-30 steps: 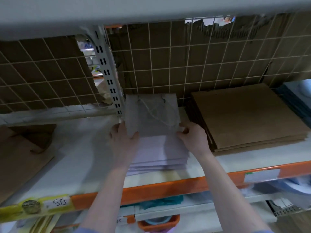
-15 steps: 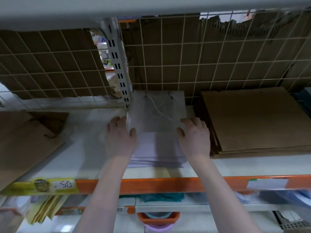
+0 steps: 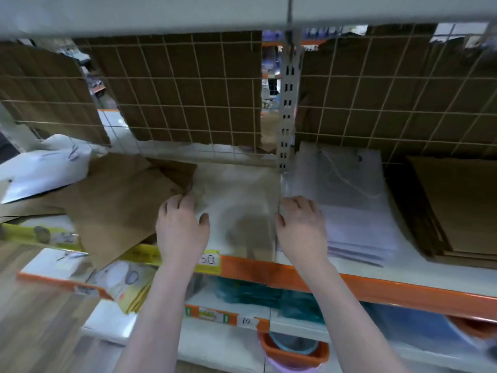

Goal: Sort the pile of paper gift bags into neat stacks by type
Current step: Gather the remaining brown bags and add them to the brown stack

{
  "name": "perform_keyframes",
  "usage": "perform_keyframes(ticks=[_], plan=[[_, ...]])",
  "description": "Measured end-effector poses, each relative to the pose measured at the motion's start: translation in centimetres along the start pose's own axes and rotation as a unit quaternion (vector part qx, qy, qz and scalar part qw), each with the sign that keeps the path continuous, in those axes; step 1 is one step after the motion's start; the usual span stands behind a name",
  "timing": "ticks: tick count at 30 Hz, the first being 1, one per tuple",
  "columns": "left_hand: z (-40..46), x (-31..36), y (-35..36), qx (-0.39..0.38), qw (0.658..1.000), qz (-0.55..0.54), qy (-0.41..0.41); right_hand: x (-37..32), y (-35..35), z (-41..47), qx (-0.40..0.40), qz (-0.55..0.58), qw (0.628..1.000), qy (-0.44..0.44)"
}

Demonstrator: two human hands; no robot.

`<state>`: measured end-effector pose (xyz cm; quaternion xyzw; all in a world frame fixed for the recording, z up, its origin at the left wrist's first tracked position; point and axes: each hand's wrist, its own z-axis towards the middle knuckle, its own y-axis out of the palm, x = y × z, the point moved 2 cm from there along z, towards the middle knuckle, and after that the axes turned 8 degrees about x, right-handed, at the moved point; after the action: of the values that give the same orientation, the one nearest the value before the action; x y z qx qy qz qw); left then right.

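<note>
- Currently on the shelf [image 3: 419, 267]: three groups of flat paper bags, plus both hands over its front part.
- Left hand [image 3: 180, 228]: palm down, fingers loosely curled, tips at the near edge of the loose brown bags [image 3: 118, 205]; it appears to grip nothing, thumb held apart from the fingers.
- Right hand [image 3: 301, 227]: palm down, fingers loosely bent, resting at the left edge of the white bag stack [image 3: 349, 208]; no pinch is visible.
- Key relation: the unsorted brown bags lie to the left of the left hand, skewed, one long edge running diagonally toward the shelf front and overhanging it. The left hand is nearer by far; the right hand would have to cross the body.
- White bag stack: squared, right of the upright post [image 3: 287, 103], cord handle on top; looks finished.
- Brown bag stack [image 3: 457, 203]: far right, squared, well apart from both hands; judged the likely home for the loose brown bags.
- White bag at far left [image 3: 45, 168]: lies behind the loose brown ones, not yet stacked.
- Holders: the shelf carries all the stacks; the lower shelf holds an orange tub [image 3: 293, 354], contents too blurred to tell.
</note>
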<state>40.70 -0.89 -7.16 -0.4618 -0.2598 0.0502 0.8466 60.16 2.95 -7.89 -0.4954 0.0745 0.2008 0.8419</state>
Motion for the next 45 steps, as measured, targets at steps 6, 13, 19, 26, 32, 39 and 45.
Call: perform_keyframes(ticks=[6,13,19,26,32,39,45], plan=[[3.3,-11.8,-3.6,0.006,1.0,0.023,-0.013,-11.9,4.4,-1.7,-0.049,0.024,0.999,-0.003],[8.4,-23.6,-6.0,0.007,1.0,0.009,-0.02,-22.6,8.9,-2.4,-0.099,0.003,0.995,0.034],[12.0,-28.4,-4.7,-0.023,0.999,0.03,0.002,-26.4,12.5,-1.8,-0.171,-0.033,0.983,0.056],[16.1,-30.8,-1.5,-0.071,0.997,0.039,0.001,-26.1,16.1,0.3,-0.237,-0.025,0.97,0.044],[20.2,-30.5,1.1,-0.119,0.991,0.061,0.006,-24.8,18.3,4.1,-0.252,0.006,0.967,0.026],[22.3,-30.4,3.2,-0.131,0.99,0.053,0.01,-24.4,18.9,6.1,-0.245,0.017,0.969,0.015],[22.5,-30.7,3.2,-0.092,0.995,0.019,0.03,-25.3,19.2,5.4,-0.153,-0.018,0.976,0.151]])
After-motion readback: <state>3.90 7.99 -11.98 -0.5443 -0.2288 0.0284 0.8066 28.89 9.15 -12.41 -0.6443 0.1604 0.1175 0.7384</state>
